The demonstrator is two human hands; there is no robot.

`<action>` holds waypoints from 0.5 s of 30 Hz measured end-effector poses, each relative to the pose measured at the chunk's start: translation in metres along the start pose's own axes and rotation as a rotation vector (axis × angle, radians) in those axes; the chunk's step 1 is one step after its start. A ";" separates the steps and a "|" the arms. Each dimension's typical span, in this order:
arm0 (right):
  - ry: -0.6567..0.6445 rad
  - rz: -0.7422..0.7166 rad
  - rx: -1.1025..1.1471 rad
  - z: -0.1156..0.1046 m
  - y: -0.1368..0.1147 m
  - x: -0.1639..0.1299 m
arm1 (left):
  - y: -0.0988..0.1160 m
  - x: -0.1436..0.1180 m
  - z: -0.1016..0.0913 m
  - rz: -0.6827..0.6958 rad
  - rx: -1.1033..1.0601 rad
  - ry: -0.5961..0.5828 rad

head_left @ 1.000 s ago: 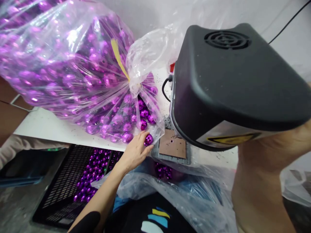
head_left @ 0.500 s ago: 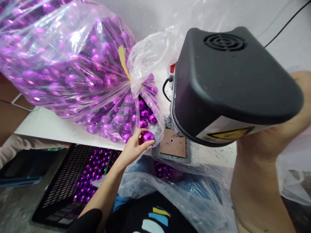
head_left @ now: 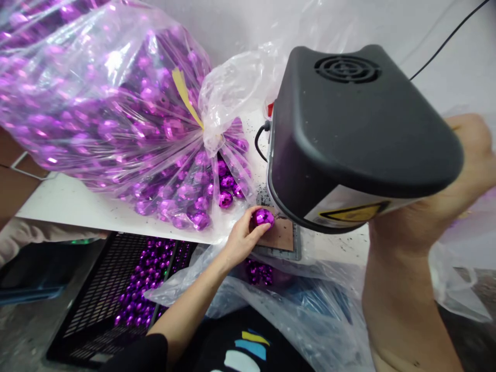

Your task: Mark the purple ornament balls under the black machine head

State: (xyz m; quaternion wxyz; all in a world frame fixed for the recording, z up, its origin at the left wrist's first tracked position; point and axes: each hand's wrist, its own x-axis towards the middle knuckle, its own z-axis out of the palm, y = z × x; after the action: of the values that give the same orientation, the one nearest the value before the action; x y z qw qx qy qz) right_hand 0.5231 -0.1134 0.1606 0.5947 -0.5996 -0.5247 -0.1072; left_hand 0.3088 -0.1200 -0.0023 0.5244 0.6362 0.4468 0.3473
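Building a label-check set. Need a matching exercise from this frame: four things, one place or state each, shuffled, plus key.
Things
1. left hand
2. big clear bag
3. black crate
4. brown plate

Places or states
A. under the black machine head
B. below the table edge, holding loose purple balls
C. pinching one purple ball
D. lying on the white table, full of purple balls

Pairs: 1-C, 2-D, 3-B, 4-A

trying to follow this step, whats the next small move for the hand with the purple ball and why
Probably slide the purple ball a little further right and set it on the brown plate under the black machine head. The left hand pinches it at the plate's left edge, just clear of the bag of purple balls, not yet under the head. The right hand's grip is hidden behind the machine.
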 end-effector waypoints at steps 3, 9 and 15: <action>-0.021 0.036 0.038 0.000 -0.002 0.000 | -0.002 0.005 0.005 0.069 0.210 0.030; -0.022 0.015 0.057 0.002 -0.005 0.000 | -0.003 0.001 0.013 0.231 0.380 0.031; -0.014 0.008 -0.002 0.000 -0.005 -0.001 | -0.004 0.004 0.020 0.270 0.499 -0.011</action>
State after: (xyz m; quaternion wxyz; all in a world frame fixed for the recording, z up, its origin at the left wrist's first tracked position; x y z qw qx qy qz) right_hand 0.5192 -0.1154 0.1631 0.5910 -0.6031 -0.5262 -0.1009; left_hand 0.3274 -0.1233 -0.0108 0.3031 0.8012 0.4270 0.2896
